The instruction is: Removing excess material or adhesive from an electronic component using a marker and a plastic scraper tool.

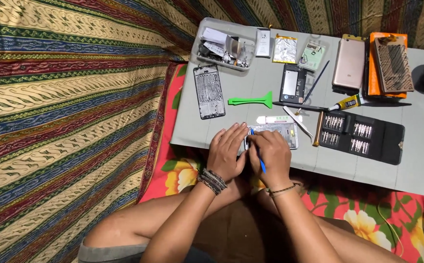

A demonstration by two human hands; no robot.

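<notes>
Grey board [251, 97] lies under all your work, set over striped cloth. Your left hand [227, 152] rests flat, fingers together, on the near end of an opened phone body [282, 134], steadying it. Just right of it, your right hand [269, 155] pinches a thin blue tool [259, 156], tip pushed in where the two hands meet at the phone's edge. Beyond your left hand lie a bare phone frame [209, 91], a green plastic pry tool [251, 101] and a clear box of small parts [224, 45]. Beyond your right hand sit another inner frame [292, 83], a battery [285, 48] and a gold back cover [349, 62]; further right the bit case [363, 136] lies open. By my reading the phone is already stripped well down, and nothing looks refitted yet
</notes>
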